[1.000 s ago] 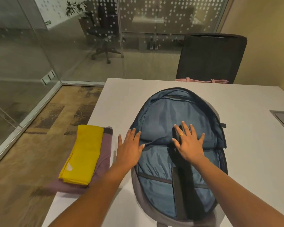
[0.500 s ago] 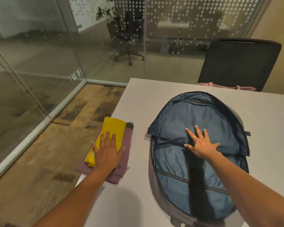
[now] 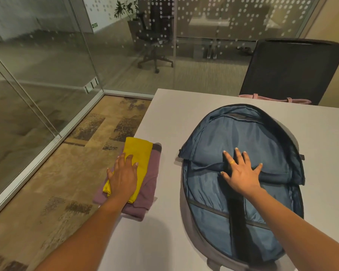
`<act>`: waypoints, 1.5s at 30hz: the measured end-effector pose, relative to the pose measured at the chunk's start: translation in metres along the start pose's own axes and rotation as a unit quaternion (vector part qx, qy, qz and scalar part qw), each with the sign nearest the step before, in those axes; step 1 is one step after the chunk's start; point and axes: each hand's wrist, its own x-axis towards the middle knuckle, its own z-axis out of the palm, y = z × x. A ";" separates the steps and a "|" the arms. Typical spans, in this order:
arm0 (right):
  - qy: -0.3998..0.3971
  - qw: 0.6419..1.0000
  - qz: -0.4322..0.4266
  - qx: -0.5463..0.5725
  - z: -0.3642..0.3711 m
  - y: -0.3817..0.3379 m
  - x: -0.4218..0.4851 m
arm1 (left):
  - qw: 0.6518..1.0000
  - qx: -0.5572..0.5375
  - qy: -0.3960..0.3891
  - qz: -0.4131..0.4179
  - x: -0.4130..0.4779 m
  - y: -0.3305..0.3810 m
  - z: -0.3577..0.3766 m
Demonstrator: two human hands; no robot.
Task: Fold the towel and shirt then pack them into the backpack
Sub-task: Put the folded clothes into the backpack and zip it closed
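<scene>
Our left grip (image 3: 123,178) lies flat, fingers straight, on one folded yellow towel (image 3: 140,151), stacked on one folded purple shirt (image 3: 149,184) at the worktop (image 3: 174,118) edge. Our right grip (image 3: 241,173), fingers spread, presses the blue lining of one open backpack (image 3: 262,137).

Open strip of desk (image 3: 168,173) at frame centre between folded stack (image 3: 151,178) and backpack (image 3: 272,137), right grip (image 3: 241,173) flat across backpack's open mouth, chair (image 3: 292,69) behind desk's far edge, upper right, glass wall (image 3: 47,75) along left

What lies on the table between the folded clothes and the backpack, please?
Nothing: the head view shows only bare table between the clothes and the backpack.
</scene>
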 end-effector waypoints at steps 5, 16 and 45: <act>0.043 0.999 -0.003 0.018 0.002 -0.018 -0.011 | 0.995 -0.009 -0.075 -0.067 0.010 -0.014 -0.002; 0.100 0.985 -0.063 0.125 0.008 -0.043 -0.029 | 0.979 -0.012 -0.172 -0.111 0.020 -0.023 0.006; -0.213 0.890 0.030 0.401 0.021 -0.186 -0.042 | 0.954 -0.134 -0.197 -0.185 -0.018 0.009 0.014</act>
